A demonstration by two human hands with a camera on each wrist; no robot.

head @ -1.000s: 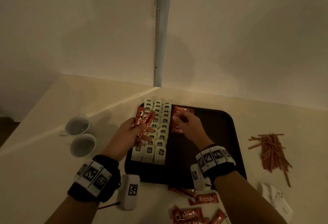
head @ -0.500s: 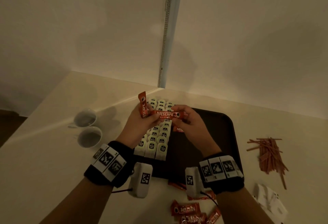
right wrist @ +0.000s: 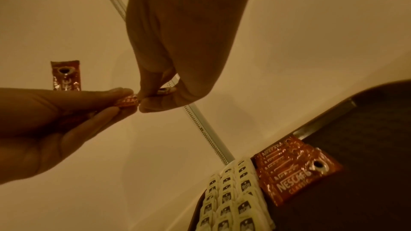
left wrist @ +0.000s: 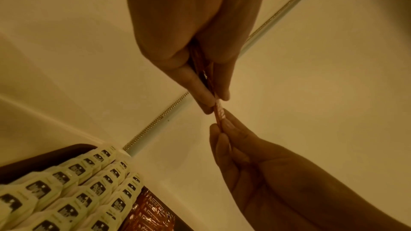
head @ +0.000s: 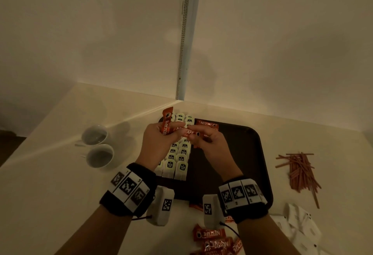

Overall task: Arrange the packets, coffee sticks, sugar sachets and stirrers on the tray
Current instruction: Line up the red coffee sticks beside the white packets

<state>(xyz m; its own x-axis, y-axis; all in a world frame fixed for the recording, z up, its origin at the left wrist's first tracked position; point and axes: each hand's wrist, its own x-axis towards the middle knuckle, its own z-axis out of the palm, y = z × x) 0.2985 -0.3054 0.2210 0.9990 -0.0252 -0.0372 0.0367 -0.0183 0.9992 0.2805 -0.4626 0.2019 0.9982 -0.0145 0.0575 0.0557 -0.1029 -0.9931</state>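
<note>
Both hands hold above the dark plastic tray [head: 254, 153]: left hand [head: 159, 143] fingers clamped on upright red foil coffee sticks [head: 167, 122], right hand [head: 210, 145] pinching one level stick [head: 188, 132]; tugging could spill the left's sticks onto the cream packets [head: 177, 160]

Dim, warm yellowish light. Two plain pale walls [head: 101, 32] meet in a corner at the far side; a pale vertical strip [head: 189, 38] with a beaded chain [head: 182, 32] runs down it. Cream countertop [head: 50, 184] fits into the corner. Dark floor [head: 8, 143] at far left.
</note>
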